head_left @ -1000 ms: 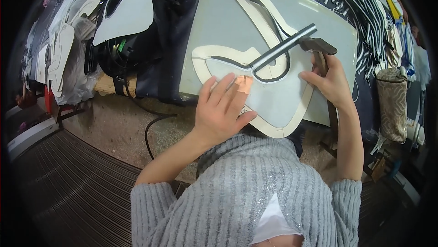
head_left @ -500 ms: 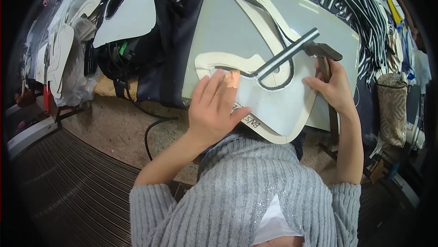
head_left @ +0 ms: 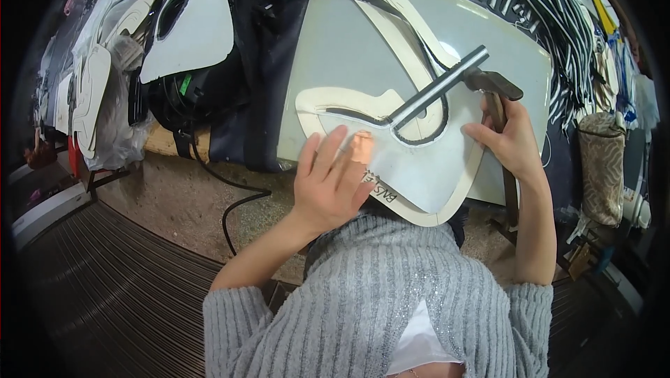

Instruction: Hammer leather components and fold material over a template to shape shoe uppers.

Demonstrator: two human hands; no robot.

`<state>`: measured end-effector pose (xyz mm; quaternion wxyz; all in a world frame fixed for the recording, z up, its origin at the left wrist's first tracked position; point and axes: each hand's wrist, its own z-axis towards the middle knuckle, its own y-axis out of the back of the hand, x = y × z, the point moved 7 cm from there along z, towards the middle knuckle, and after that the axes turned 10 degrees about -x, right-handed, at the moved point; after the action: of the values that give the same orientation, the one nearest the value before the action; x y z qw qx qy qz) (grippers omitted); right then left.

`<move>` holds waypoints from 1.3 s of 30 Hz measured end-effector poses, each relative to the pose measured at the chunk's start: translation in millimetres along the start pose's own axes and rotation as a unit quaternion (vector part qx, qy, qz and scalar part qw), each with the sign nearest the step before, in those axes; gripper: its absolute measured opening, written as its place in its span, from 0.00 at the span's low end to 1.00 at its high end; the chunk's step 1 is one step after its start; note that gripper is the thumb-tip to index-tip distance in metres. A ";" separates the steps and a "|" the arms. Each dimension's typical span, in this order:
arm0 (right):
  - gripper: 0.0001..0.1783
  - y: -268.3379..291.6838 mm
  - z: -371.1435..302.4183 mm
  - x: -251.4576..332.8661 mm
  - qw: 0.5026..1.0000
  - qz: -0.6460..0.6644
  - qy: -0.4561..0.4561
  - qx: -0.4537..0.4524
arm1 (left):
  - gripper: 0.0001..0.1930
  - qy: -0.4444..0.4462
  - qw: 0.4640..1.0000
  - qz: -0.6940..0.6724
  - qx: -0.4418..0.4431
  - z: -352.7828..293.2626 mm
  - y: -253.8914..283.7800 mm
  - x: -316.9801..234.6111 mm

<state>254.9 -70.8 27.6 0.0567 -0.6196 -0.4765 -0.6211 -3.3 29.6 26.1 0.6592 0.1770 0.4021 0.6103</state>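
Note:
A white shaped sheet (head_left: 433, 175) with a dark-edged curved cut-out lies on a cream pattern board (head_left: 457, 203) with handwriting on it. My left hand (head_left: 331, 179) rests on the sheet's left side, fingers outstretched and apart, with an orange wrap around one fingertip. My right hand (head_left: 516, 137) is closed around the wooden handle of a hammer (head_left: 494, 85), whose dark head sticks out above the fingers. Its thumb touches the right edge of the sheet. A dark strip with a silvery stripe (head_left: 440, 88) slants up from the cut-out toward the hammer head.
Beneath the work is a pale board (head_left: 328, 36). A black bag (head_left: 237, 50) with another white shaped piece (head_left: 199, 29) is at the left, near cream patterns (head_left: 91, 92). Bundled striped strips (head_left: 551, 29) and a patterned pouch (head_left: 601, 161) are at the right. A black cable (head_left: 230, 196) hangs down.
My left hand has drawn back slightly toward me, uncovering more of the sheet's upper left edge. The pattern board and sheet have shifted slightly nearer. My right hand stays around the hammer.

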 end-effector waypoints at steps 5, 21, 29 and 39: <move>0.19 -0.6 1.0 -2.5 1.000 0.012 -0.016 0.004 | 0.19 -0.016 0.994 -0.099 -0.040 -1.3 9.9 -22.6; 0.21 -1.6 1.1 -1.5 1.000 0.020 -0.019 0.007 | 0.27 0.045 0.997 -0.040 -0.056 3.2 4.5 -1.0; 0.22 -1.4 0.8 -1.4 0.999 0.028 -0.017 -0.001 | 0.27 0.037 0.997 0.054 -0.037 -9.7 10.4 8.3; 0.21 -2.1 3.6 -5.8 0.999 0.033 -0.032 0.021 | 0.23 0.031 0.998 0.044 -0.027 -13.2 8.0 13.5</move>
<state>257.5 -70.3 21.0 0.0755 -0.6531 -0.4703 -0.5887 -19.3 40.5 19.5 0.6234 0.1576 0.3981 0.6543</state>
